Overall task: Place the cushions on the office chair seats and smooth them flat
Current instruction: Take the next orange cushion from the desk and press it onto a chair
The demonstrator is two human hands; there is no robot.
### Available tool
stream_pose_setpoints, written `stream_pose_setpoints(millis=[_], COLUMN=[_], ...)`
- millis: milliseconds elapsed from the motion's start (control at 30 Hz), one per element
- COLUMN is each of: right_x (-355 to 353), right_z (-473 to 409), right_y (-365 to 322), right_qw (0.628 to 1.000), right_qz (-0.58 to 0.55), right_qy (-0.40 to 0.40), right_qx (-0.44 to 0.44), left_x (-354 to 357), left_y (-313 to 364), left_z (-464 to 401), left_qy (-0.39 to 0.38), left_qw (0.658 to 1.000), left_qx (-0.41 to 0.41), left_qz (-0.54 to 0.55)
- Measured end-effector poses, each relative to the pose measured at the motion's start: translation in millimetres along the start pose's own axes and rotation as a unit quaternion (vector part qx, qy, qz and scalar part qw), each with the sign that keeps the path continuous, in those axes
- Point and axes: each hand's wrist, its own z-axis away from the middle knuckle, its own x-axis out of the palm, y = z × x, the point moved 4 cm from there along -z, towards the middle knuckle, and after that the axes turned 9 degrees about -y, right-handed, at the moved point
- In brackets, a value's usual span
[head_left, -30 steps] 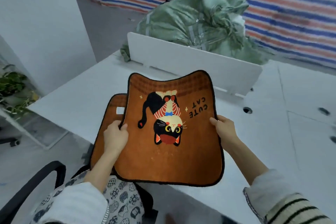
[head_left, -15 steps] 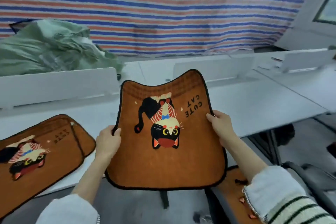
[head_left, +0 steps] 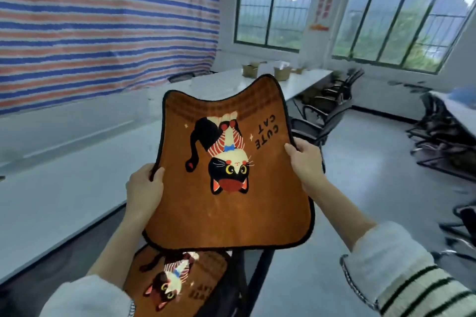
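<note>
Office, white desk (head_left: 64,188) at 9 o'clock; left hand (head_left: 144,188) and right hand (head_left: 305,162) grip orange cushion (head_left: 231,213) edges, second cushion (head_left: 177,283) at 6 o'clock.

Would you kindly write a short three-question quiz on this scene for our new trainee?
1. True or false: both hands grip the raised cushion.
2. What words are printed on it?
3. Where is the second cushion? A) on the desk B) below the raised one C) by the windows

Key:
1. True: the left hand and right hand hold its side edges.
2. CUTE CAT.
3. B.
</note>
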Motion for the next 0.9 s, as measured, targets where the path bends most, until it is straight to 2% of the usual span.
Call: stream_pose_setpoints(millis=[200,333,600,900], right_x=[-130,-207,-346,-511], right_z=[-63,-143,-333,-536], right_y=[65,123,188,280], right_qw=[0.995,0.990,0.988,0.974], right_qz=[-0.031,-0.032,-0.015,-0.087], right_qy=[0.087,0.131,0.136,0.172], right_qx=[0.032,0.045,0.073,0.121], left_x=[155,272,466,697], left_y=[85,126,213,316], left_z=[-39,-94,-221,-353], left_qy=[-0.053,-0.072,-0.085,-0.094], left_qw=[0.996,0.992,0.985,0.975], left_qx=[0.066,0.099,0.149,0.180], left_qz=[0.016,0.004,-0.032,-0.091])
